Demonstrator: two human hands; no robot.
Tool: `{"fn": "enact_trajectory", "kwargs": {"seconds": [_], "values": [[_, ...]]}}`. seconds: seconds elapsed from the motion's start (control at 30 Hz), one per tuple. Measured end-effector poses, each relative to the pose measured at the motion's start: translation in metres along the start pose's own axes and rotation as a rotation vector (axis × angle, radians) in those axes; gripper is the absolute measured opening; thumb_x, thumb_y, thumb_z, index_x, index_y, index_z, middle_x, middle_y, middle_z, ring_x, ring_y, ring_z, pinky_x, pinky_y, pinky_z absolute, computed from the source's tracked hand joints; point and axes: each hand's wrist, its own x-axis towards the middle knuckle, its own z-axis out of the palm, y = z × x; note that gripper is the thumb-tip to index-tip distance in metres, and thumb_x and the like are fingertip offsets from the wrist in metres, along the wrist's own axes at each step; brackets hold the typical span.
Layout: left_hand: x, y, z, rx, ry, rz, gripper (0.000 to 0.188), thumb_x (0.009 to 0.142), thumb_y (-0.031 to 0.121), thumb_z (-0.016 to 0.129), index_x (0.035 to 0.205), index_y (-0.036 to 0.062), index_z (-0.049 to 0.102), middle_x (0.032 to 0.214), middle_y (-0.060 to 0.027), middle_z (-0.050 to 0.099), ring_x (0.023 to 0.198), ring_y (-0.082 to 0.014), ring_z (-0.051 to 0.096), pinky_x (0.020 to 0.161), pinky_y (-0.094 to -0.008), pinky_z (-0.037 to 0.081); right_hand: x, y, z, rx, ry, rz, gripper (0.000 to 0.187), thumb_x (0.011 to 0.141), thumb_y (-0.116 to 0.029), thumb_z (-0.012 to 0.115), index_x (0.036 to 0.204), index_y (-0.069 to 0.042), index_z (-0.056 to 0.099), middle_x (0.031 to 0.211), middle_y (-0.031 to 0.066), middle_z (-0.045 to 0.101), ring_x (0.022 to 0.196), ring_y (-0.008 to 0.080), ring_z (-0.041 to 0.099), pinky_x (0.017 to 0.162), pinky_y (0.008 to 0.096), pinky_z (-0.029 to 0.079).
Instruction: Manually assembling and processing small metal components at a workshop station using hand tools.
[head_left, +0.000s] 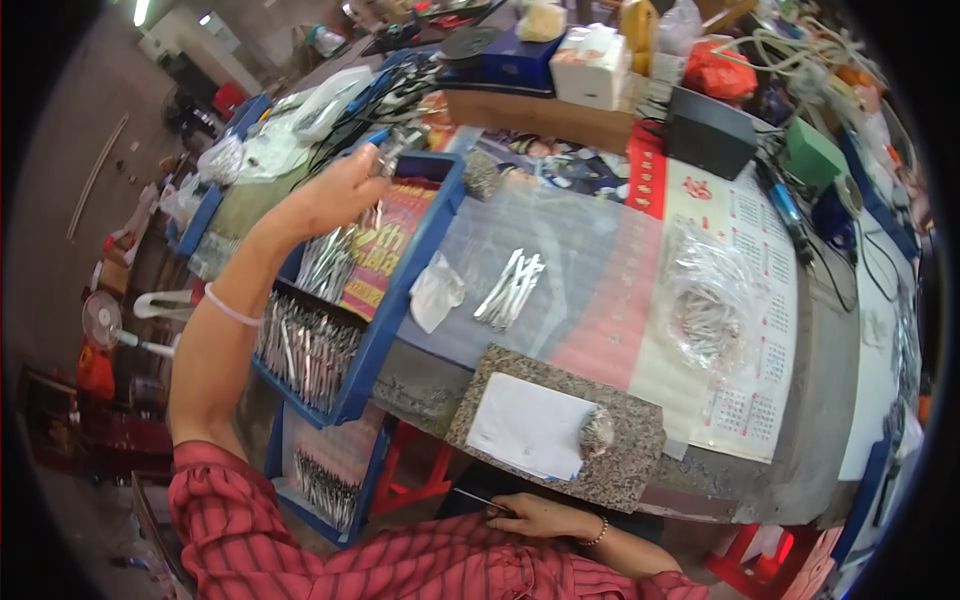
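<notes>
My left hand (pixel 345 190) reaches over the far part of a blue tray (pixel 385 335), its fingers closed. Shiny metal pieces (pixel 403 145) show just beyond the fingers; whether the hand grips them is unclear. Inside the tray lie rows of slim metal pieces (pixel 310 350) and a red and yellow printed sheet (pixel 385 245). Low down near my lap, my right hand (pixel 540 517) is closed round a thin, pointed metal tool (pixel 475 497). Above it, a granite slab (pixel 630 440) carries a white paper pad (pixel 525 425) and a small round clear object (pixel 597 432).
Several slim metal strips (pixel 510 288) lie on the covered table beside a crumpled white wrapper (pixel 437 292). To the right sits a clear plastic bag (pixel 708 315) of metal pieces. A lower blue tray (pixel 325 490) holds more. Boxes, including a dark one (pixel 710 135), line the back.
</notes>
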Motion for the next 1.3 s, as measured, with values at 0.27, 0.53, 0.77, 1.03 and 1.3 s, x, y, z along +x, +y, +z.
{"fn": "enact_trajectory", "kwargs": {"seconds": [0.27, 0.53, 0.77, 1.03, 1.3], "values": [[0.064, 0.104, 0.141, -0.015, -0.364, 0.177, 0.028, 0.083, 0.016, 0.045, 0.097, -0.0084, 0.044, 0.081, -0.0295, 0.060, 0.075, -0.0393, 0.062, 0.066, -0.0458, 0.049, -0.007, 0.020, 0.005, -0.007, 0.047, -0.109, 0.027, 0.094, -0.025, 0.055, 0.095, 0.002, 0.054, 0.075, 0.0092, 0.055, 0.071, 0.0163, 0.051, 0.065, 0.0338, 0.044], [0.092, 0.128, 0.211, -0.132, -0.361, 0.004, 0.036, 0.075, 0.027, 0.060, 0.080, -0.0083, 0.062, 0.074, -0.0225, 0.065, 0.069, -0.0311, 0.067, 0.062, -0.0398, 0.053, -0.032, 0.036, -0.002, -0.034, 0.168, -0.082, 0.026, 0.094, -0.028, 0.055, 0.092, -0.002, 0.055, 0.078, 0.0056, 0.053, 0.073, 0.0141, 0.047, 0.065, 0.0308, 0.043], [0.075, 0.131, 0.196, -0.395, -0.533, -0.140, 0.038, 0.087, 0.032, 0.061, 0.096, -0.0054, 0.061, 0.086, -0.0104, 0.062, 0.077, -0.0164, 0.062, 0.062, -0.0313, 0.055, -0.043, 0.031, -0.016, -0.200, 0.214, -0.052, 0.031, 0.094, -0.031, 0.054, 0.103, -0.002, 0.060, 0.092, 0.0104, 0.062, 0.085, 0.0211, 0.056, 0.079, 0.0336, 0.046], [0.051, 0.110, 0.203, -0.192, -0.230, 0.022, 0.034, 0.083, 0.019, 0.060, 0.108, -0.0037, 0.058, 0.086, -0.0100, 0.065, 0.072, -0.0154, 0.063, 0.060, -0.0298, 0.054, -0.050, 0.008, -0.004, -0.186, 0.237, 0.061, 0.031, 0.091, -0.031, 0.055, 0.095, 0.000, 0.058, 0.079, 0.0163, 0.060, 0.072, 0.0260, 0.056, 0.068, 0.0374, 0.046], [0.049, 0.115, 0.222, -0.241, -0.179, -0.084, 0.023, 0.077, 0.017, 0.058, 0.084, -0.0027, 0.066, 0.070, -0.0139, 0.066, 0.059, -0.0226, 0.065, 0.060, -0.0344, 0.053, -0.095, -0.026, 0.025, -0.349, 0.330, 0.156, 0.030, 0.091, -0.028, 0.055, 0.102, 0.000, 0.057, 0.079, 0.0251, 0.063, 0.079, 0.0429, 0.061, 0.067, 0.0482, 0.047]]}}
